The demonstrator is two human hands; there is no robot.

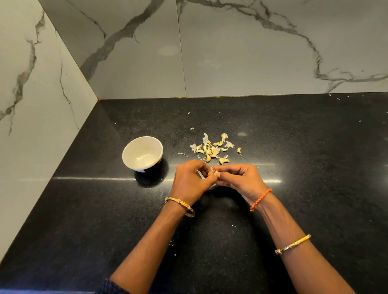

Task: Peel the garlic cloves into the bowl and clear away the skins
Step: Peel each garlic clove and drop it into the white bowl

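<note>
head view:
left hand [190, 179]: fingers curled, pinching one garlic clove [215, 173] together with the right hand
right hand [239, 178]: fingers closed on the same clove, fingertips meeting the left's
clove: between both hands, above the counter [313, 163], mostly hidden
pile of cloves and skins [212, 149]: on counter just beyond the hands
bowl [142, 153]: white, left of pile, looks empty
skin flecks: scattered on counter near forearms

Setting: home kitchen corner.
Worktop [301, 163]: polished black speckled stone.
Walls [228, 55]: large white marble-look tiles with grey veins.
Food: garlic cloves and skins [213, 149] beside a white bowl [142, 153].
</note>
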